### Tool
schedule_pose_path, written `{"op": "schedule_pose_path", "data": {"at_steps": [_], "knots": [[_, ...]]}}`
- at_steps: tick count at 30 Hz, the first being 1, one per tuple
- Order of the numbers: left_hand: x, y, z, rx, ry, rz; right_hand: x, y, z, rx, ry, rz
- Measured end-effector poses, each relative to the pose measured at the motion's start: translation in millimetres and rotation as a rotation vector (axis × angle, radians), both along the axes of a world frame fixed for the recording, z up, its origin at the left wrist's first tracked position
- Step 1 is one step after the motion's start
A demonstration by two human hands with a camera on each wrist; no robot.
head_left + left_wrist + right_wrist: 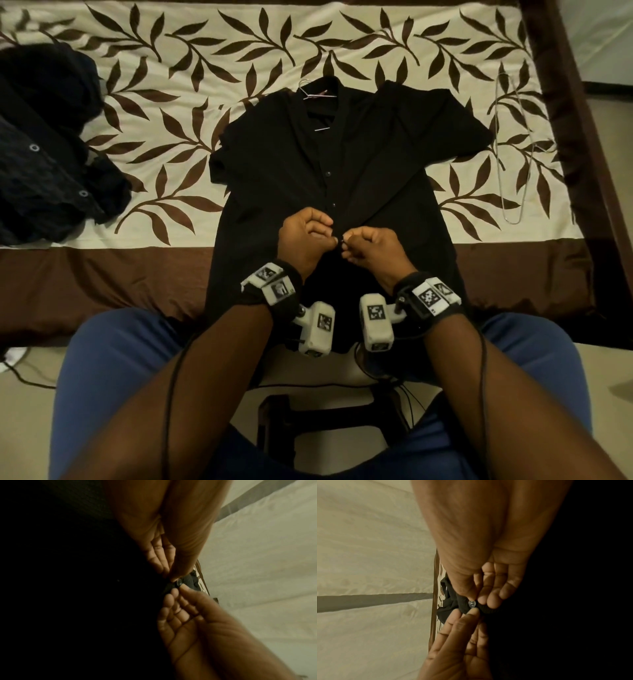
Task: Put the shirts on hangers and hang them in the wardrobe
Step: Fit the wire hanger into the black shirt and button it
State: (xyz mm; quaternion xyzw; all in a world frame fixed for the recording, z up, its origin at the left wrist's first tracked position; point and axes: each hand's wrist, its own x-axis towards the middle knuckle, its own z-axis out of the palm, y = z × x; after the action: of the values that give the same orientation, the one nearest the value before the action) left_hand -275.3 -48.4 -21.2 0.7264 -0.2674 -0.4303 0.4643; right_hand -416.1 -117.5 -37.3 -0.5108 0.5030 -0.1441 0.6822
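A black short-sleeved shirt [376,164] lies flat, front up, on the bed. A thin wire hanger [317,95] sits inside its collar with the hook sticking out at the top. Both hands meet at the shirt's front placket, low on the chest. My left hand [327,236] pinches the fabric edge with thumb and fingers. My right hand [346,245] pinches the other edge beside it. Between them is a small dark button [472,603], also seen as the button [179,583] in the left wrist view. Two higher buttons look fastened.
A heap of dark clothes [44,147] lies at the bed's left. A second wire hanger [510,154] rests on the leaf-patterned cover [178,113] at the right, near the bed's brown border. My knees in blue trousers and a dark stool [308,421] are below the hands.
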Motion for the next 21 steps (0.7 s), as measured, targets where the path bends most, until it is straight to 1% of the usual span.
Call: {"op": "schedule_pose_path", "data": {"at_steps": [2, 4, 6, 8, 10, 12, 14, 16, 17, 18, 19, 21], "knots": [[0, 0, -5, 0.012, -0.113, 0.013, 0, 0, -1, -0.095, 0.027, 0.015], [2, 1, -10, 0.046, -0.230, 0.012, -1, -3, 2, -0.223, 0.075, 0.098], [11, -1, -11, 0.081, -0.291, -0.022, -1, -13, 8, -0.339, 0.151, 0.206], [28, -6, -10, 0.087, -0.323, -0.058, 2, -36, 17, -0.446, 0.205, 0.227], [56, -15, -7, 0.075, -0.430, -0.034, 10, -74, 24, -0.570, 0.238, 0.160], [95, -24, -8, 0.089, -0.656, 0.004, 25, -118, 33, -0.707, 0.270, 0.121], [139, -36, -11, 0.185, -0.840, 0.016, 48, -161, 43, -0.787, 0.314, 0.164], [178, -46, -13, 0.269, -0.956, 0.016, 78, -199, 49, -0.803, 0.371, 0.261], [195, -50, -14, 0.266, -0.975, -0.003, 94, -216, 51, -0.818, 0.403, 0.319], [208, -54, -15, 0.240, -0.931, -0.028, 110, -230, 50, -0.838, 0.437, 0.377], [218, -58, -15, 0.210, -0.851, -0.053, 126, -242, 49, -0.855, 0.470, 0.431], [230, -65, -15, 0.204, -0.706, -0.108, 155, -260, 41, -0.869, 0.508, 0.512]]}}
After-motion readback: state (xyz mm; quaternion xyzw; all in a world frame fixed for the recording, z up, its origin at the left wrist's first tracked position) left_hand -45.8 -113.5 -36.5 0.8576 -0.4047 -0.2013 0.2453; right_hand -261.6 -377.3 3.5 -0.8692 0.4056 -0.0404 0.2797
